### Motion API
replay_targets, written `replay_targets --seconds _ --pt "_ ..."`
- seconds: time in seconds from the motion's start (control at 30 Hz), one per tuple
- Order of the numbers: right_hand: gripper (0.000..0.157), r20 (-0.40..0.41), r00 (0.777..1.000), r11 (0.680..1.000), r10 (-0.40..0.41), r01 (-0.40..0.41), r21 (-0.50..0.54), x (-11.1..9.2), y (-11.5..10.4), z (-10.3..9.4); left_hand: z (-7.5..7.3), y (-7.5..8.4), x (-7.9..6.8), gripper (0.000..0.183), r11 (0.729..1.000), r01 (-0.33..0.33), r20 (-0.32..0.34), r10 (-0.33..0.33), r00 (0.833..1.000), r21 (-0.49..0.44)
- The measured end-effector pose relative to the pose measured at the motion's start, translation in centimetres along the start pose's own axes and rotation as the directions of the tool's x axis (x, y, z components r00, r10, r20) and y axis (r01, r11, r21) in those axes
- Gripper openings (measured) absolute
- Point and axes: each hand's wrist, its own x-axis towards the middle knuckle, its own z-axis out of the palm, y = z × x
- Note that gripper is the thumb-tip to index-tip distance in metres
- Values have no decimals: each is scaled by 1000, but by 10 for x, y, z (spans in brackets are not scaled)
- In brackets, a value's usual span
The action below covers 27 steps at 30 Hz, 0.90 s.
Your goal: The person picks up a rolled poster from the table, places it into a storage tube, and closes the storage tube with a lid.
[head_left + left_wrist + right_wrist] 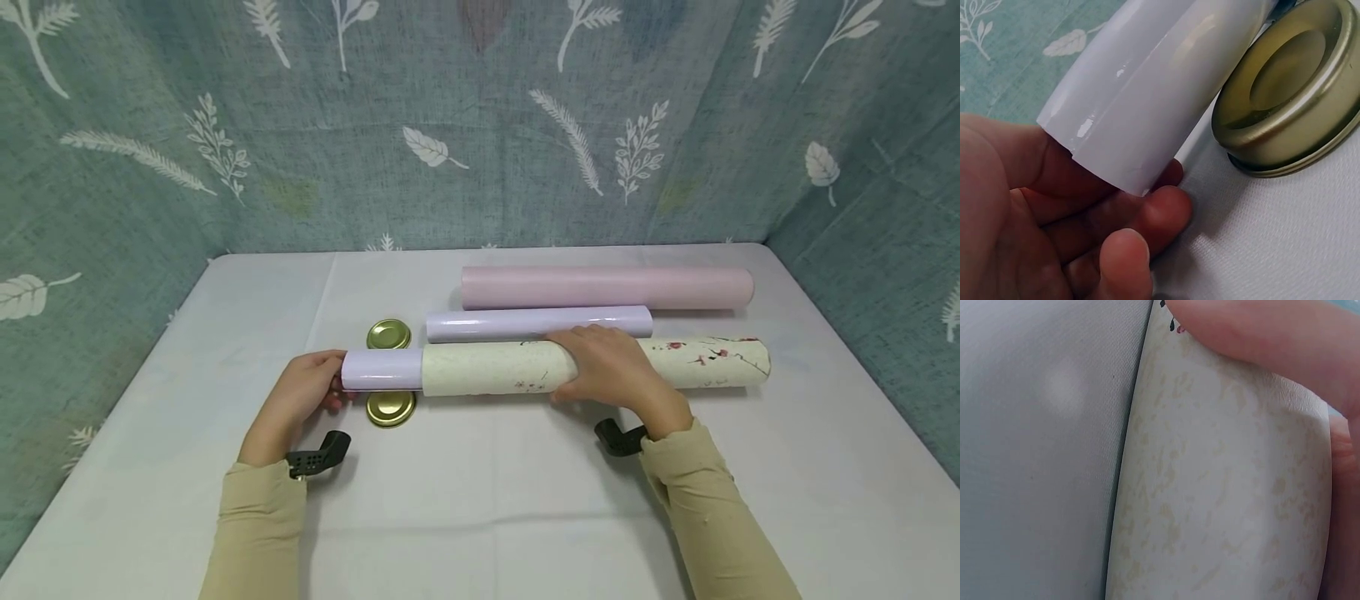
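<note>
A lavender roll [384, 370] sticks out of the left end of a cream roll [480, 369] printed with red blossoms. My left hand [303, 387] holds the lavender roll's outer end, its fingers curled about the edge in the left wrist view, where the roll [1141, 94] shows a lengthwise seam. My right hand [611, 371] grips the cream roll around its middle, thumb on the near side and fingers over the top. In the right wrist view the thumb lies across the mottled cream surface [1222, 487]. How far the lavender roll reaches inside is hidden.
One gold jar lid [389, 333] lies just behind the lavender roll, another gold lid [391, 408] just in front. Behind the cream roll lie a second lavender roll [525, 323] and a longer pink roll [607, 287]. A white cloth covers the table [465, 542]; leaf-patterned curtains [480, 200] surround it.
</note>
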Motion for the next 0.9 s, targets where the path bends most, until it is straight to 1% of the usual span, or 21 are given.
replay_targets --seconds 0.2,0.43,0.7,0.9 --pt "79 -4 1000 1000 -2 2 3 -1 0 1 1 -2 1 38 1000 -11 -6 11 1000 3" --pt "79 0 1000 1000 0 0 3 0 0 1 2 -2 2 34 999 -22 -10 22 1000 36" --pt "78 -2 1000 1000 2 -1 10 0 0 0 5 -1 4 34 999 -33 14 32 999 33" --pt "77 -4 1000 1000 1 -1 11 0 0 1 6 -1 5 34 998 -30 9 29 1000 47"
